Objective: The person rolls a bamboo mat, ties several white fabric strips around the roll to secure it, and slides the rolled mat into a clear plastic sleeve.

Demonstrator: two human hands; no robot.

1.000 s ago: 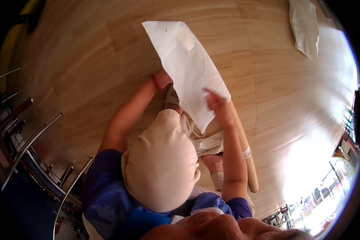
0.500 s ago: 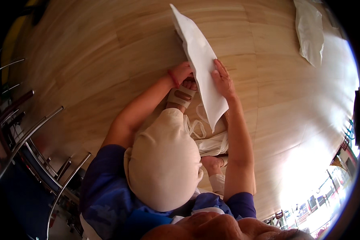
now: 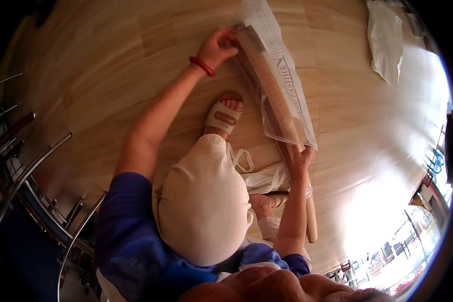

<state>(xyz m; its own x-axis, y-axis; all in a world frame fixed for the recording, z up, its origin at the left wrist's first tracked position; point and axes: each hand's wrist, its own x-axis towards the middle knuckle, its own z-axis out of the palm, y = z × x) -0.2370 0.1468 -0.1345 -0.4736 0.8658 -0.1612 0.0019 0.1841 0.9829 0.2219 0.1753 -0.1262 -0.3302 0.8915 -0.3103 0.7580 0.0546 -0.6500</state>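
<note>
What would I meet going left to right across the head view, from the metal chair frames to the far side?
Metal chair frames → left hand → rolled mat in a clear bag → white plastic bag lying on the wooden floor.

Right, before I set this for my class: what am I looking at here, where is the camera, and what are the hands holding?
No machine here: a person works with bare hands. The single picture comes from a wide fisheye camera worn on the person's head, looking down, so straight edges bend near the rim. You see their blue top, a bent knee in cream trousers and a foot in a beige sandal.

The left hand, with a red bracelet, has its grip on the far end of a long brown rolled mat, which sits partly inside a clear plastic sleeve. The right hand clasps the roll lower down.

Below is a pale wooden floor. A crumpled white plastic bag lies far right, and metal chair legs stand left.
</note>
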